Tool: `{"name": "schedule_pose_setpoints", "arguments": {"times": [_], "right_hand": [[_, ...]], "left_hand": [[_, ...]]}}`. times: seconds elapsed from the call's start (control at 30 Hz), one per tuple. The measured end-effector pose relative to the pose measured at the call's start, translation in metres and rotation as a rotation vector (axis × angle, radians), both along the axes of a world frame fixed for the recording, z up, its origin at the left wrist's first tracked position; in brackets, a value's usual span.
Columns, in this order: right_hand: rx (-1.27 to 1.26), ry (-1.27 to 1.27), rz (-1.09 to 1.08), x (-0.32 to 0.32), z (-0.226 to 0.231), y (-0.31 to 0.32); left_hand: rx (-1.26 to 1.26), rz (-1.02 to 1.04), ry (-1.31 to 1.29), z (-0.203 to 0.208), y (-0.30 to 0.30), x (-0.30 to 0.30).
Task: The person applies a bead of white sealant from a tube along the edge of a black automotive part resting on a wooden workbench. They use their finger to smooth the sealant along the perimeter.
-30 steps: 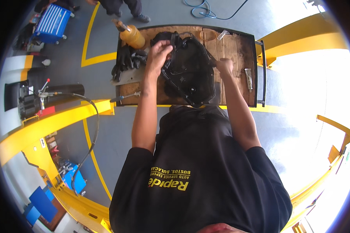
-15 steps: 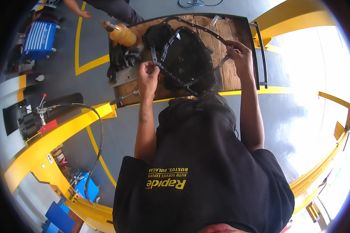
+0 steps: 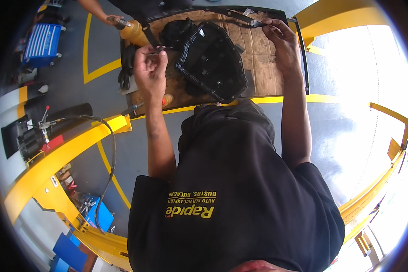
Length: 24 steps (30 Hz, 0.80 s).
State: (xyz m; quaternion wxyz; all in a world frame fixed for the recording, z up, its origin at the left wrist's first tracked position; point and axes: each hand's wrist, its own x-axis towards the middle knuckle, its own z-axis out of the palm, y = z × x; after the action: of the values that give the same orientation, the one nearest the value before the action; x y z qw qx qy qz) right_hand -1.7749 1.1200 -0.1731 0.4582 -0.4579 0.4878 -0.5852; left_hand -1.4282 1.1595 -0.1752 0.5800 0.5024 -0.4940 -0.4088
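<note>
A thin black pan gasket (image 3: 245, 19) is stretched between my two hands above the far part of the table. My left hand (image 3: 150, 70) pinches its left end, and my right hand (image 3: 283, 43) grips its right end near the table's far right corner. Below it lies a black oil pan (image 3: 213, 63), its hollow side up, with bolt holes along the rim. Another black part (image 3: 174, 32) touches the pan's far left side. Much of the gasket's outline blends with the dark things behind it.
A co-worker's hand (image 3: 112, 19) holds a yellow bottle (image 3: 135, 34) at the table's far left. Black gloves (image 3: 126, 68) lie at the left edge, partly hidden. A screwdriver-like tool (image 3: 132, 109) lies near the front left. Yellow lift arms (image 3: 68, 154) flank me.
Both hands have moved farther off and apart, lifting the gasket away from over the oil pan. The co-worker's hand has come to the yellow bottle. A red-and-yellow handle now shows beside my left wrist.
</note>
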Motion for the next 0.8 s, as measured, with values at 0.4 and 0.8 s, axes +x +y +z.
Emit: {"name": "schedule_pose_setpoints", "arguments": {"times": [0.4, 0.8], "right_hand": [[0.542, -0.041, 0.035, -0.019, -0.116, 0.024], [0.385, 0.752, 0.290, 0.071, -0.095, 0.063]], "left_hand": [[0.080, -0.018, -0.840, -0.129, 0.039, -0.015], [0.640, 0.199, -0.415, -0.187, 0.008, 0.025]]}}
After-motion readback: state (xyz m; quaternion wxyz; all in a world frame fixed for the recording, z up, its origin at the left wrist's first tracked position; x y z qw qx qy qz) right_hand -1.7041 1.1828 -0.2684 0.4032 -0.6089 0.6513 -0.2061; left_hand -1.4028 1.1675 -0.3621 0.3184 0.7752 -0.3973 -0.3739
